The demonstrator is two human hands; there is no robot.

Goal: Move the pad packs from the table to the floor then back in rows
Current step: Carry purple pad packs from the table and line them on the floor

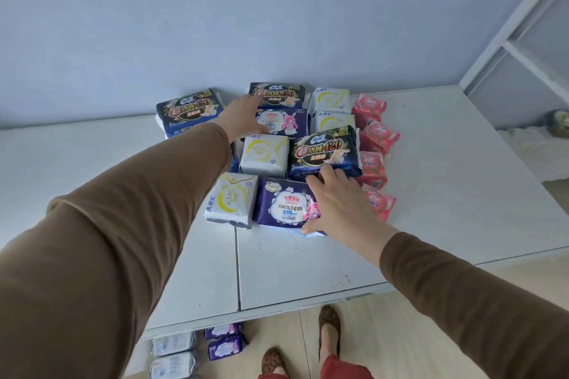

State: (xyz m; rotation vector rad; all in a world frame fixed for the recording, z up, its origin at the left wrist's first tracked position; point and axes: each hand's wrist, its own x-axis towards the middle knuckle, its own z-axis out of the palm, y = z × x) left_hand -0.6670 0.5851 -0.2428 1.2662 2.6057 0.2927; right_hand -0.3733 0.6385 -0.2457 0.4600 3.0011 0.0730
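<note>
While both arms reach across the white table [431,194], the pad packs sit bunched at the far middle against the wall, in rough rows. A few more packs [197,348] lie on the floor under the near table edge, so judging from that, the task is mid-way; direction of transfer unclear from this alone.

Right hand [335,203]: fingers spread and fairly straight, lying flat on the right part of the purple pack [284,206] in the front row, thumb at its near edge, fingertips touching the near edge of the black 420 pack [326,152] behind it. Grip is released, pressing, not curled round anything.

Left hand [243,117]: reaches further back, palm over the left edge of the purple rabbit pack [283,121] in the second row from the wall, fingers up at the rear black 420 pack [277,94]. Fingers mostly hidden; cannot tell if it is grasping or just touching.

Key relation: the front purple pack lies directly under the right hand, long axis running left-right across the table, nearest the person. Right hand is the nearer one for it; a likely next move is to curl the thumb under the near edge and lift. The white KMS pack [231,198] touches its left side; pink packs [374,144] run in a column just to the right, so a sideways drag could shove neighbours.
</note>
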